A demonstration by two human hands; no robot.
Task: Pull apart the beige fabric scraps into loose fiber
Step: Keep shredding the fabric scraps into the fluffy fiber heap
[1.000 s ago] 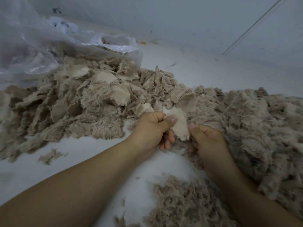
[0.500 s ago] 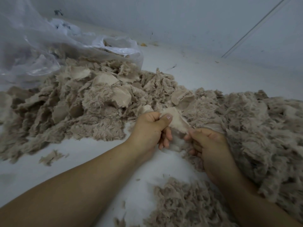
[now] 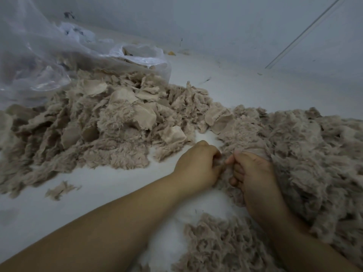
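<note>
At the far left, a clear bag (image 3: 39,61) slumped over the back of the scraps (image 3: 102,122), a heap still full of flat woven pieces; its loose film could have slid down and mixed with the pile, or caught a careless reach. One stray tuft (image 3: 59,190) lay alone on the white bench (image 3: 98,185), near the front edge, where a sweep of your forearm might have brushed it off.

In the middle, your left hand (image 3: 198,165) was curled tight, fingers pinching one end of a small scrap (image 3: 223,163); your right hand (image 3: 253,173) gripped the other end, knuckles almost touching. With so little cloth between the two grips, a hard tug could have slipped it free untorn, or left a woven lump in place of fiber.

To the right, the fiber (image 3: 306,158) was heaped against your right wrist, so a half-pulled lump dropped there would likely have vanished into the fluff and gone unfinished.
</note>
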